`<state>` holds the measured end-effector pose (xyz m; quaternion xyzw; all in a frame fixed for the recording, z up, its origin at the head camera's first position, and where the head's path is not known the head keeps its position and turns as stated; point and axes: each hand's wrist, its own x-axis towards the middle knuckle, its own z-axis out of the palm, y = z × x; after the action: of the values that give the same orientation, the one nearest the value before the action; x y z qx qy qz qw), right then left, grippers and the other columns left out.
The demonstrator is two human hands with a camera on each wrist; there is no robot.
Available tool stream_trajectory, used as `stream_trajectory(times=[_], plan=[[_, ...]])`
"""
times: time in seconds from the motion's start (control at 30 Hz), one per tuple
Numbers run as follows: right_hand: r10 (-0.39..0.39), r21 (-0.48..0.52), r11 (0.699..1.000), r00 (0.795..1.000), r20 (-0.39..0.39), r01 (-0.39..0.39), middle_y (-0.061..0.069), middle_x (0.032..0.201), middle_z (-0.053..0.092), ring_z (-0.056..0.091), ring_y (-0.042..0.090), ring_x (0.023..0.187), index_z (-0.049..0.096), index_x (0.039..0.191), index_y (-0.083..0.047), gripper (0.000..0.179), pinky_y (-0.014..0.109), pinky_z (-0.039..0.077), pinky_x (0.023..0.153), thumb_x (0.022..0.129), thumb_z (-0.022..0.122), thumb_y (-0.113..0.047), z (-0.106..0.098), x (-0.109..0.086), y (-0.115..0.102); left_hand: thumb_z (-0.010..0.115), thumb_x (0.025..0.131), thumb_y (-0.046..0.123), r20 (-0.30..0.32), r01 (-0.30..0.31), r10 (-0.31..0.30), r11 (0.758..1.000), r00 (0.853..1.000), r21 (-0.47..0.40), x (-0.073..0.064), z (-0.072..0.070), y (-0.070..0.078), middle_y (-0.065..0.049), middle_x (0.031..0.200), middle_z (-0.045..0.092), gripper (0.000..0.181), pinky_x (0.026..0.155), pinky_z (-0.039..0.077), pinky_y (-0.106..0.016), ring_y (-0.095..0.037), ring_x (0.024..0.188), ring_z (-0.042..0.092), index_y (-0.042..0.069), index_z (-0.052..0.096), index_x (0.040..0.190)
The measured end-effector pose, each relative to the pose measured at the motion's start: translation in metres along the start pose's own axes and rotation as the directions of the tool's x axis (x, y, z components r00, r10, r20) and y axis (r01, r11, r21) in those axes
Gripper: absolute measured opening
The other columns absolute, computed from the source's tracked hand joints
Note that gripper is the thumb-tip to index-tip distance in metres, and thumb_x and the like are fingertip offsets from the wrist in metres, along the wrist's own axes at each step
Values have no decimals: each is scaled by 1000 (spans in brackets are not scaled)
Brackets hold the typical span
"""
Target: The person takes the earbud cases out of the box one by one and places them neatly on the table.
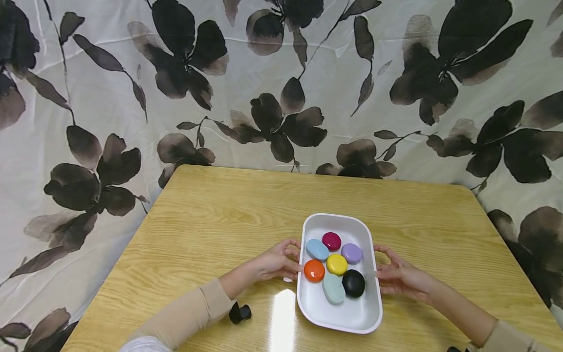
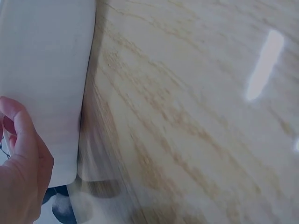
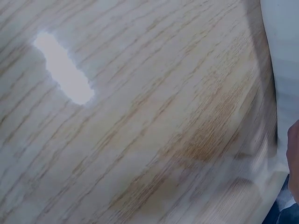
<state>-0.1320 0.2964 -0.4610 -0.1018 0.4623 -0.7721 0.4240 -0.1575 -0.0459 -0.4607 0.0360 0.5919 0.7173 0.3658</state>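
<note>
A white rectangular tray point(image 1: 338, 318) with rounded corners sits between my two hands. Lying in it are smooth rounded pieces: a dark red one point(image 1: 332, 241), a light blue one point(image 1: 317, 250), a purple one point(image 1: 352, 253), a yellow one point(image 1: 336, 264), an orange one point(image 1: 314, 271), a pale green oval point(image 1: 334, 288) and a black one point(image 1: 354, 283). My left hand point(image 1: 278, 261) grips the tray's left side with bent fingers. On the opposite side, my right hand point(image 1: 402, 276) holds the edge; most of it falls outside the right wrist view.
The wood-grain table point(image 1: 220, 210) extends around the tray. Beside my left forearm is a small black object point(image 1: 240, 313) of unclear kind. A floral cloth point(image 1: 343, 58) hangs behind the table. Light glares off the tabletop in front of the tray.
</note>
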Motion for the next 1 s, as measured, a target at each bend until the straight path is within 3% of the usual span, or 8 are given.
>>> stream_trajectory(times=[0.3,0.43,0.5,0.6,0.67,0.77,0.83,1.0], plan=[[-2,2,1000,1000,-7,2,4,121,54,56,20,105,24,127,-32,52,40,46,88,93,34,6,-1,1,-2,59,75,-16,-43,1,2,998,999,58,5,1,4,-5,83,49,50,58,53,-30,-17,61,58,2,38,117],[-1,-14,1000,1000,-21,1,4,121,54,57,20,104,25,127,-32,51,40,47,87,93,35,5,1,1,-3,65,69,-12,-82,-140,170,948,982,285,9,2,11,-7,90,46,61,62,51,-27,-16,70,55,2,36,121],[-1,-21,1000,1000,-27,0,4,120,54,57,20,104,25,126,-32,51,40,47,87,93,36,5,2,2,-3,67,67,-8,-55,-272,346,818,937,507,12,3,14,-9,95,45,62,68,48,-26,-18,78,51,0,38,121],[-5,-24,1000,1000,-26,4,4,121,54,57,20,104,25,126,-32,51,40,47,87,92,37,5,2,2,-3,69,68,5,49,-358,564,454,824,816,18,6,21,-12,106,48,59,82,42,-31,-22,94,46,-1,42,121],[-9,-18,1000,1000,-18,9,5,121,54,57,21,104,25,126,-31,52,41,47,87,92,36,6,2,2,-3,67,71,13,144,-343,610,223,779,913,22,8,26,-12,115,49,57,93,38,-35,-24,105,45,2,44,122],[-19,-5,1000,1000,-6,19,6,121,54,57,21,105,25,127,-30,52,41,47,87,92,35,7,2,2,-3,63,76,23,266,-299,550,-30,792,954,30,11,32,-7,128,45,56,102,30,-38,-23,117,40,8,44,126],[-23,3,1000,1000,-2,23,6,121,54,57,21,105,25,127,-30,52,41,47,87,92,34,8,2,2,-3,59,79,27,335,-291,485,-165,808,942,37,13,35,-5,132,43,56,104,27,-36,-22,120,37,10,43,129],[-27,12,1000,1000,-4,27,5,122,54,57,21,104,26,128,-30,52,40,47,87,92,33,8,4,2,-3,53,82,33,438,-295,312,-412,843,862,53,19,40,-2,133,40,57,106,23,-33,-20,123,32,16,40,134]])
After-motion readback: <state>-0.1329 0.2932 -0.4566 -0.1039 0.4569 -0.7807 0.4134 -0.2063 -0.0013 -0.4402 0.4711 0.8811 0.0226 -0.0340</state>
